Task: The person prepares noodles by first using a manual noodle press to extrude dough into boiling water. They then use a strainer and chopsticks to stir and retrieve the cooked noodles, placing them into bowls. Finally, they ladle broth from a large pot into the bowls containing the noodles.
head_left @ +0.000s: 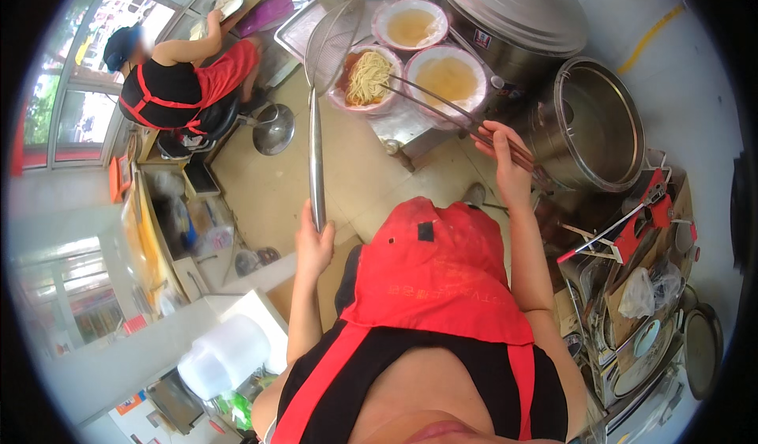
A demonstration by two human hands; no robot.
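My left hand (314, 244) grips the metal handle of a wire-mesh strainer (333, 44), whose basket is tilted beside a bowl. In my right hand (507, 162) is a pair of long dark chopsticks (441, 106); their tips reach the noodles (371, 79). Those noodles lie over reddish sauce in a plastic-lined bowl (380, 109). To its right stands a lined bowl of pale broth (448, 79), and behind that another bowl of broth (410, 26). All three bowls rest on a metal worktop (408, 129).
A large lidded pot (515, 11) and an open steel pot (601, 124) stand on the right. A person in a red apron (189, 82) sits at the left by the windows, near a round metal stool (274, 130). Cluttered shelving (639, 302) fills the lower right.
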